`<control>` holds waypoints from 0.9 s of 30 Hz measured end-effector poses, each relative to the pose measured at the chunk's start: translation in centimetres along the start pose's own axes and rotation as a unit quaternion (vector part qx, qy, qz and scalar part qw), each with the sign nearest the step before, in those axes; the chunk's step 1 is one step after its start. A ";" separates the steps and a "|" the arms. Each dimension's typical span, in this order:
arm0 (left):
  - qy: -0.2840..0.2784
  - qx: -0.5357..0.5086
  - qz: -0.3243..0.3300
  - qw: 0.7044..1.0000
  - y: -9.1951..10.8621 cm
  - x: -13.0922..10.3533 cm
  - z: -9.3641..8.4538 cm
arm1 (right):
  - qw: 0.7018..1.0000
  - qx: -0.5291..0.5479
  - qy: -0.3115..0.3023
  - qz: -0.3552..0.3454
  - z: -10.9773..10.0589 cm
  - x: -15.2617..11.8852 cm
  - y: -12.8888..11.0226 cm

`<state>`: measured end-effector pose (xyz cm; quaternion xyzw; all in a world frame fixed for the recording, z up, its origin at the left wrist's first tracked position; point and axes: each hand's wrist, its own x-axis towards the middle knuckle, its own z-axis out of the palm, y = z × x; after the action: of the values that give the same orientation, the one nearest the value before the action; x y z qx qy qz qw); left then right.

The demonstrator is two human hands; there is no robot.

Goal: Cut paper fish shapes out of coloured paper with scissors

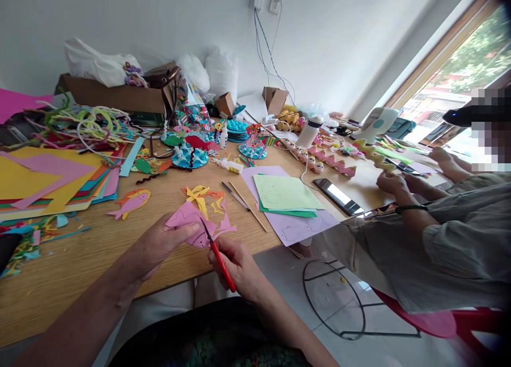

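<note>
My left hand (159,244) pinches a piece of pink paper (181,216) with fish outlines drawn on it, held just above the table's front edge. My right hand (235,263) grips red-handled scissors (221,263), their dark blades at the paper's right side. Beyond the paper lie yellow and orange paper scraps (198,194) and a pink offcut (227,221). A cut-out pink fish (136,203) with yellow-orange fins rests on the wood to the left. Right of the scraps, a pen (235,197) lies beside a thin wooden stick (249,207).
Green paper sheets (285,191) lie on lilac paper (295,233), near a phone (338,197). Stacked coloured paper (80,181) is at left. Finished paper fish crafts (189,153) and a glue bottle (233,166) stand farther back. At right sits another person (459,234), holding a yellowish strip.
</note>
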<state>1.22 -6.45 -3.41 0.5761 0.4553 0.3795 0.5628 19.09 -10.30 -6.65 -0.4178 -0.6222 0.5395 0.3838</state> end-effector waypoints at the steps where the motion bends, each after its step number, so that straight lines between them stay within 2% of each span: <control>1: -0.002 -0.003 0.001 1.000 0.0 0.0 0.0 | 1.000 -0.001 0.000 0.000 0.0 0.0 0.0; 6: 0.004 -0.017 0.007 1.000 0.2 -0.1 0.2 | 1.000 0.005 -0.003 0.002 -0.1 0.1 -0.2; 12: 0.000 0.021 0.005 1.000 0.5 -0.1 0.7 | 1.000 0.019 -0.009 -0.009 0.0 0.0 -0.2; 27: 0.010 0.012 0.004 1.000 0.4 0.1 0.4 | 1.000 0.019 -0.013 0.005 -0.2 0.0 -0.2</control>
<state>1.62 -6.49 -3.09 0.5812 0.4632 0.3817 0.5496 19.24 -10.21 -6.38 -0.4062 -0.6150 0.5583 0.3810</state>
